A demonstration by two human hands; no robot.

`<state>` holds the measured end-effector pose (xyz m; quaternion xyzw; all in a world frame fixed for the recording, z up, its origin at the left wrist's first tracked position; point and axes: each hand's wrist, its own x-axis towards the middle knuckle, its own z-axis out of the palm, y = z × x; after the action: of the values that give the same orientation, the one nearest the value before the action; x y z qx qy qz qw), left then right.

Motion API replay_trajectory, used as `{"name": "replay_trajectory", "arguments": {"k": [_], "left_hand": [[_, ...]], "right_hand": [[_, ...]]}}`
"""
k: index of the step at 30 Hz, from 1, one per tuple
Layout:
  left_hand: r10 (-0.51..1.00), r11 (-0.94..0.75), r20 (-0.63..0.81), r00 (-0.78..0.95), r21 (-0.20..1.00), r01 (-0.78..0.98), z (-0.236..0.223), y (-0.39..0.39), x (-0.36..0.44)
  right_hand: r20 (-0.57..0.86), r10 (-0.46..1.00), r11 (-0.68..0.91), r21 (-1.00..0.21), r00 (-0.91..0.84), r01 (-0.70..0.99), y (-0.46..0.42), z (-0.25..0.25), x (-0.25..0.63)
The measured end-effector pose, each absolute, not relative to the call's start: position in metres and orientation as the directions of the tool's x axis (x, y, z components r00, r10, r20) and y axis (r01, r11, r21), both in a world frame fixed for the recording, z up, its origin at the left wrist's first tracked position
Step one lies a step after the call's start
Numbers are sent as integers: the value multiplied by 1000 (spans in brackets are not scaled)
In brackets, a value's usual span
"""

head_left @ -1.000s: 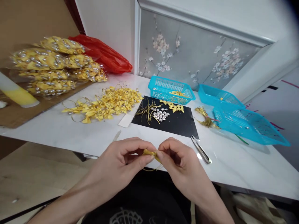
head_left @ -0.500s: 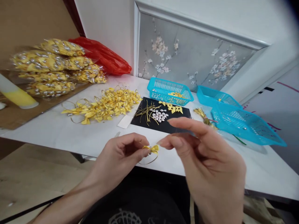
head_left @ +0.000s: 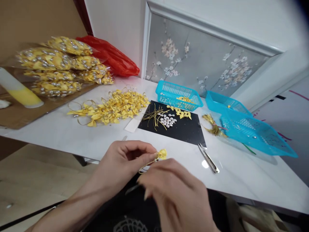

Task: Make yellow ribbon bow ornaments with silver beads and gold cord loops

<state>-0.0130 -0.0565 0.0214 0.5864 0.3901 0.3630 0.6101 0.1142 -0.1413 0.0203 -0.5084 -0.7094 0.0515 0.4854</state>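
Between thumb and index finger, my left hand (head_left: 129, 158) pinches a small yellow ribbon bow (head_left: 162, 154) above the table's near edge. A silvery bead sits at the bow's middle, and a thin gold cord (head_left: 142, 169) curves down from it. My right hand (head_left: 178, 187), slightly blurred, is just below and to the right with its fingers closed together at the cord. Its palm side is hidden. On a black mat (head_left: 183, 132) beyond lie silver beads (head_left: 167, 120), loose gold cords (head_left: 154, 116) and yellow bows (head_left: 182, 113).
Finished-looking yellow bows (head_left: 116, 108) are heaped at left, before filled clear bags (head_left: 48, 61) and a red bag (head_left: 111, 54). Scissors-like metal snips (head_left: 209, 158) lie right of the mat. Blue baskets (head_left: 178, 96) stand behind and at right, near a gold cord bundle (head_left: 214, 127).
My right hand has come down and left from beside the bow to the cord below it, its fingers closing. The snips have come into sight. My left hand keeps the bow.
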Motion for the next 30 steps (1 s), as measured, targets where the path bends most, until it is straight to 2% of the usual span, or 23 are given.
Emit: {"name": "replay_trajectory", "arguments": {"k": [4, 7, 15, 30], "left_hand": [[885, 119, -88, 457, 992, -40, 18, -56, -15], [880, 179, -133, 457, 982, -59, 13, -56, -16], [861, 207, -123, 494, 971, -120, 10, -54, -15], [865, 231, -133, 484, 961, -149, 12, -53, -13]], "right_hand": [[648, 753, 448, -634, 117, 630, -139, 9, 127], [663, 733, 398, -601, 154, 693, -141, -1, 131], [639, 759, 324, -542, 129, 775, -143, -6, 131], [626, 776, 332, -518, 84, 788, -141, -2, 134]]}}
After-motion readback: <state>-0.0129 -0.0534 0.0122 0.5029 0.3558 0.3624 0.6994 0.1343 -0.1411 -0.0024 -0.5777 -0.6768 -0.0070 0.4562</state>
